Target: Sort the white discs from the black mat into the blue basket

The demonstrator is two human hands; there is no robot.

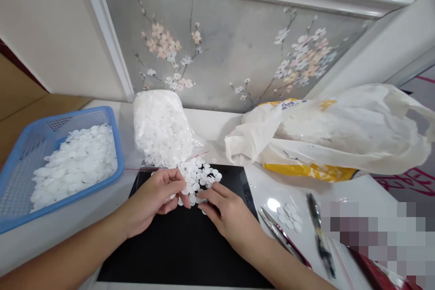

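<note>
A heap of small round white discs [193, 173] spreads over the far edge of a black board [190, 253]. My left hand [152, 197] is at the heap's near left side, its fingers curled, with white discs showing between them. From the right, my right hand [229, 213] reaches to the heap's near edge. Its thumb and fingertips are drawn together around a white disc, partly hidden by the fingers. Behind the heap stands a clear plastic bag [163, 122] full of similar discs, its mouth towards the board.
At left is a blue basket [117, 149] piled with white discs. A white and yellow plastic bag [340, 140] lies at back right. Right of the board are tweezers [278, 231], several loose discs [289, 217] and a pen [321, 235]. A flowered panel [234, 54] rises behind.
</note>
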